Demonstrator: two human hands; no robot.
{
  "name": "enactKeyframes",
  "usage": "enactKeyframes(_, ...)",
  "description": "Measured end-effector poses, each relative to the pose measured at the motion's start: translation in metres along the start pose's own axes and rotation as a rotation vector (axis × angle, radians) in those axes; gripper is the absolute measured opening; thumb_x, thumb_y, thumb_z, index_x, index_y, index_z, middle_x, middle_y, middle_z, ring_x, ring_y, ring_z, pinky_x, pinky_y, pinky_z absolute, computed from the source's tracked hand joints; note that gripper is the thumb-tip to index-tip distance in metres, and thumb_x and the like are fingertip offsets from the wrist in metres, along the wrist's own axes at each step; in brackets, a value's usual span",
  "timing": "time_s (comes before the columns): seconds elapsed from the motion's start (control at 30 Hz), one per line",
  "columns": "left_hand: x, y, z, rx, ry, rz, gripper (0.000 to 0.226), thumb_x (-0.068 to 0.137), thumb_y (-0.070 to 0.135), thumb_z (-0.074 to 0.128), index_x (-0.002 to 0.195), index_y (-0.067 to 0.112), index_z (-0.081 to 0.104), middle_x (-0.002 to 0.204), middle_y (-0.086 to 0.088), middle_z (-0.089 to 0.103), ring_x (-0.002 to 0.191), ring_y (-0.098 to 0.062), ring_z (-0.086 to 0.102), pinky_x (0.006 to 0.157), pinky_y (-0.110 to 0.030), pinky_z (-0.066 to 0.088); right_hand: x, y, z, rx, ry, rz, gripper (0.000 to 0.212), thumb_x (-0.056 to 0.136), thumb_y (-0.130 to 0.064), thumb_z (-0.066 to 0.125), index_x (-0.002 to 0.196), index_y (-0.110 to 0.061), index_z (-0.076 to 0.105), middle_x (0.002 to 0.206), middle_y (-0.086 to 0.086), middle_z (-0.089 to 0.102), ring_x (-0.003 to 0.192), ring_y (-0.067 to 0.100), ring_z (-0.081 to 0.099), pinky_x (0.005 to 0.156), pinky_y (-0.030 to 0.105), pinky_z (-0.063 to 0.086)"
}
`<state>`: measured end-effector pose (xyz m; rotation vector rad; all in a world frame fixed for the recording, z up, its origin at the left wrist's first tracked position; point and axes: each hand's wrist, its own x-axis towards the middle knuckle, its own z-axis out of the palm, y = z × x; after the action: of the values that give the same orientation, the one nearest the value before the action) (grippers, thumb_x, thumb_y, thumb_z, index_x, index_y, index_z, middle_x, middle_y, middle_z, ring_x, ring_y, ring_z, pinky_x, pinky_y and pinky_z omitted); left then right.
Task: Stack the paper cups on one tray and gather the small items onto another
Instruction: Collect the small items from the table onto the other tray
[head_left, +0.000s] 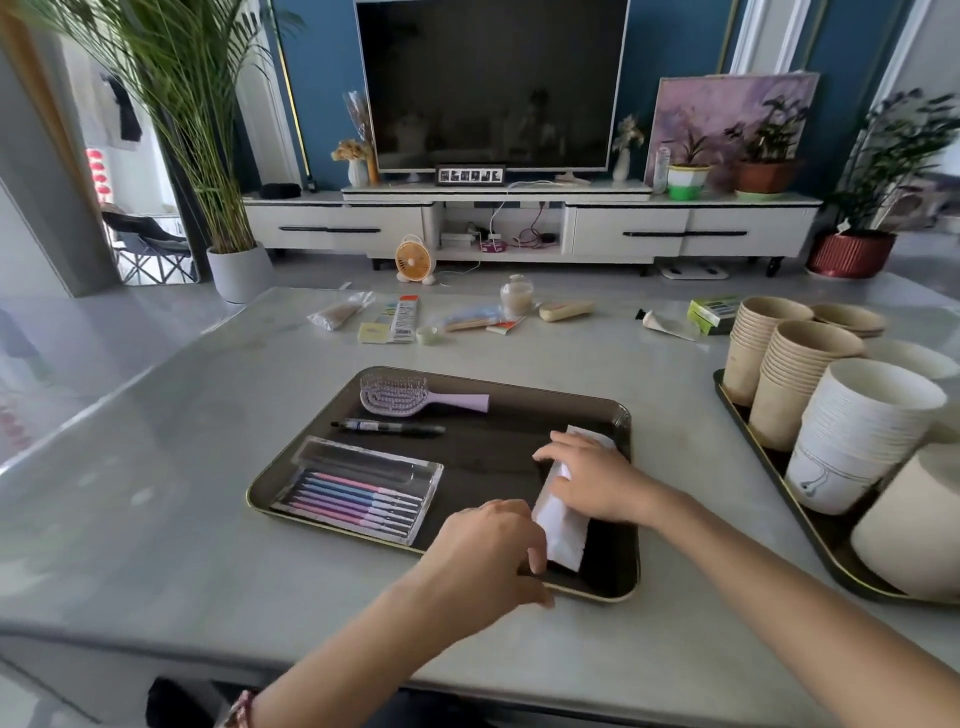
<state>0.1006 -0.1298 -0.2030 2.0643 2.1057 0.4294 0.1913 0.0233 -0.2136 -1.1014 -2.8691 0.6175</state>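
Settling a white packet (563, 525) on the tray (493, 457): right hand (597, 483) clasps it, left hand (488, 551) grip unclear. Cups (810, 374) stand stacked to their right; small items (400, 322) beyond await gathering.

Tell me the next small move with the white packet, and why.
Probably lift the left hand and right hand off the white packet: it already lies in the dark tray, while the tube and other small items wait on the table beyond.
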Motion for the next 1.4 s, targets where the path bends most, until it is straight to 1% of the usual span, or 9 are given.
enactKeyframes(0.17, 0.019, 0.004, 0.020, 0.073, 0.212, 0.005, 0.033, 0.080, 0.047, 0.062, 0.088, 0.015, 0.061, 0.095, -0.001, 0.063, 0.092, -0.020, 0.056, 0.071, -0.024, 0.029, 0.013, 0.023, -0.014, -0.003, 0.103, -0.075, 0.059, 0.086, 0.013, 0.032, 0.133, -0.018, 0.048, 0.157, 0.002, 0.019, 0.147, 0.016, 0.010, 0.118, 0.033, 0.007)
enactKeyframes(0.27, 0.040, 0.001, 0.029, 0.074, 0.316, -0.013, 0.033, 0.066, 0.048, 0.069, 0.066, 0.017, 0.058, 0.069, 0.004, 0.062, 0.067, -0.017, 0.060, 0.059, -0.020, 0.031, 0.024, 0.028, -0.019, -0.082, 0.114, -0.064, 0.048, 0.093, -0.007, 0.044, 0.138, -0.025, 0.041, 0.158, -0.002, 0.015, 0.147, 0.016, 0.006, 0.118, 0.041, 0.005)
enactKeyframes(0.37, 0.060, -0.003, 0.036, -0.066, 0.323, -0.033, 0.028, 0.079, 0.035, 0.066, 0.081, 0.008, 0.059, 0.088, -0.007, 0.062, 0.087, -0.023, 0.054, 0.068, -0.022, 0.029, 0.034, 0.022, -0.025, -0.088, 0.147, -0.036, 0.050, 0.094, -0.026, 0.048, 0.142, -0.027, 0.034, 0.159, -0.002, 0.014, 0.147, 0.017, 0.005, 0.118, 0.044, 0.006)
enactKeyframes(0.47, 0.077, -0.011, 0.040, -0.170, 0.319, -0.029, 0.026, 0.085, 0.030, 0.062, 0.088, 0.005, 0.058, 0.096, -0.010, 0.059, 0.094, -0.024, 0.050, 0.072, -0.023, 0.030, 0.048, 0.009, -0.028, 0.024, 0.222, -0.062, 0.048, 0.093, -0.024, 0.050, 0.140, -0.024, 0.040, 0.155, 0.001, 0.025, 0.146, 0.017, 0.015, 0.119, 0.039, 0.014)
enactKeyframes(0.67, 0.092, -0.052, -0.001, -0.352, 0.386, -0.051, 0.022, 0.082, 0.033, 0.061, 0.077, 0.012, 0.065, 0.079, 0.005, 0.057, 0.071, -0.009, 0.052, 0.065, -0.019, 0.043, 0.099, -0.031, -0.025, 0.327, 0.288, -0.074, 0.040, 0.091, -0.018, 0.052, 0.131, -0.016, 0.049, 0.137, 0.004, 0.050, 0.128, 0.018, 0.045, 0.105, 0.028, 0.034)
enactKeyframes(0.87, 0.165, -0.139, -0.065, -0.094, 0.289, -0.324, 0.021, 0.090, 0.017, 0.051, 0.107, 0.014, 0.063, 0.110, -0.004, 0.059, 0.100, -0.019, 0.056, 0.079, -0.024, 0.041, 0.134, -0.012, -0.031, 0.138, 0.047, 0.064, 0.047, 0.094, -0.032, 0.047, 0.139, -0.018, 0.038, 0.140, 0.006, 0.044, 0.128, 0.023, 0.044, 0.106, 0.036, 0.037)
enactKeyframes(1.07, 0.279, -0.198, -0.064, 0.017, 0.175, -0.445, 0.044, 0.093, 0.018, 0.047, 0.136, 0.014, 0.040, 0.137, -0.014, 0.047, 0.122, -0.030, 0.047, 0.094, -0.035, 0.040, 0.142, 0.007, -0.028, 0.178, 0.126, 0.048, 0.038, 0.095, -0.030, 0.047, 0.132, -0.022, 0.046, 0.136, -0.004, 0.046, 0.127, 0.015, 0.042, 0.106, 0.030, 0.035)
enactKeyframes(1.2, 0.323, -0.216, -0.042, 0.184, 0.017, -0.446, 0.059, 0.093, 0.019, 0.045, 0.146, 0.018, 0.019, 0.151, -0.012, 0.025, 0.138, -0.034, 0.025, 0.112, -0.050, 0.024, 0.142, 0.014, -0.026, 0.230, 0.155, 0.019, 0.034, 0.095, -0.030, 0.047, 0.128, -0.024, 0.049, 0.133, -0.009, 0.049, 0.125, 0.009, 0.043, 0.107, 0.026, 0.035)
enactKeyframes(1.4, 0.341, -0.239, -0.029, 0.250, 0.045, -0.474, 0.042, 0.092, 0.024, 0.046, 0.132, 0.012, 0.042, 0.132, -0.013, 0.049, 0.121, -0.033, 0.046, 0.101, -0.044, 0.033, 0.150, 0.022, -0.021, 0.249, 0.222, -0.019, 0.028, 0.095, -0.034, 0.045, 0.122, -0.030, 0.051, 0.124, -0.017, 0.048, 0.119, 0.003, 0.041, 0.101, 0.017, 0.031)
